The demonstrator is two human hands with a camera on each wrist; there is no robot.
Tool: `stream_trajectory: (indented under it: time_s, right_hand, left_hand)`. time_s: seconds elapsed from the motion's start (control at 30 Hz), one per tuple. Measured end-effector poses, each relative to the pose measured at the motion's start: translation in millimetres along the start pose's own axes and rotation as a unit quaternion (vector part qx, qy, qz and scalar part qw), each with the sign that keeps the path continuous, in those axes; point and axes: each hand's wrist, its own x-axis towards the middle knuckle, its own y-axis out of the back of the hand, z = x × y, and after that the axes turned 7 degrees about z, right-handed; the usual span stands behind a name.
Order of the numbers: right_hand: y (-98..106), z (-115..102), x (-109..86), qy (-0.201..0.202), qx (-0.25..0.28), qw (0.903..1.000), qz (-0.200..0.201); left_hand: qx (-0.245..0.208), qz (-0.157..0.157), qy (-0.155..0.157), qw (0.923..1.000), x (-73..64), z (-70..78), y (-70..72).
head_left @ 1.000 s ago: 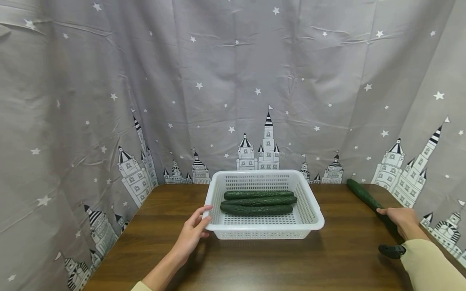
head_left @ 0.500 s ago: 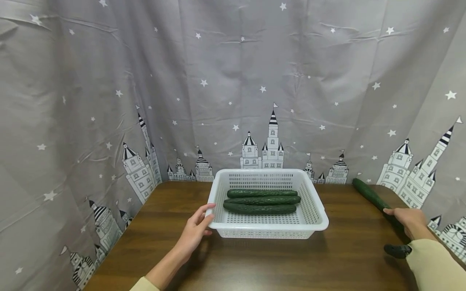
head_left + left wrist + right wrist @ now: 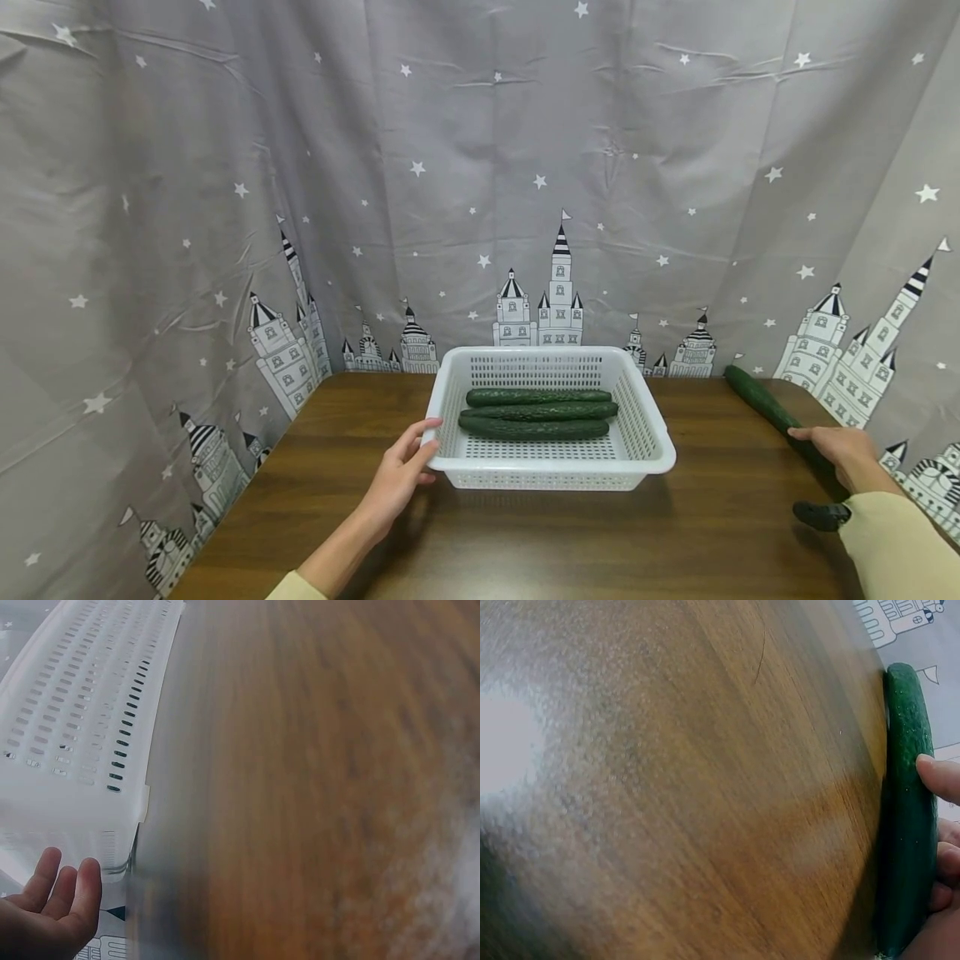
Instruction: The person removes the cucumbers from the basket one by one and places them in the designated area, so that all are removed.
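A white plastic basket with slotted walls stands mid-table in the head view. Inside it, three dark green cucumbers lie side by side, running left to right. My left hand holds the basket's left rim near the front corner, thumb at the rim; its other fingers show beside the wall in the left wrist view. At the table's right side my right hand grips a separate long cucumber, thumb on one side and fingers on the other. That cucumber's far end points toward the curtain.
The brown wooden table runs back to a grey curtain printed with stars and castles. The curtain also borders the table at left and right. A black strap piece sits at the right wrist, beside the sleeve.
The head view has shifted slightly. Both hands keep their places, the left on the basket rim and the right on the separate cucumber.
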Motion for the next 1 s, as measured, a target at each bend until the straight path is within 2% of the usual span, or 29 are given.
stream_trajectory:
  time_s: [0.27,0.53,0.8,1.0]
  right_hand:
    - [2.5,1.4,-0.9,0.000,-0.017,0.9998,0.008]
    - [2.4,5.6,0.1,0.001,-0.010,0.9997,0.021]
    - [4.3,4.5,-1.8,0.021,0.000,0.9986,0.048]
    - [11.6,7.1,-2.5,0.048,-0.022,0.9963,0.068]
  left_hand:
    - [-0.005,-0.001,-0.002,1.0000,3.6,-0.6,-0.7]
    - [-0.008,-0.006,-0.006,0.9999,3.3,-1.5,-2.4]
    - [-0.008,-0.006,-0.007,0.9999,4.2,-0.1,-2.4]
    - [-0.006,-0.007,-0.007,0.9999,3.8,0.6,-2.0]
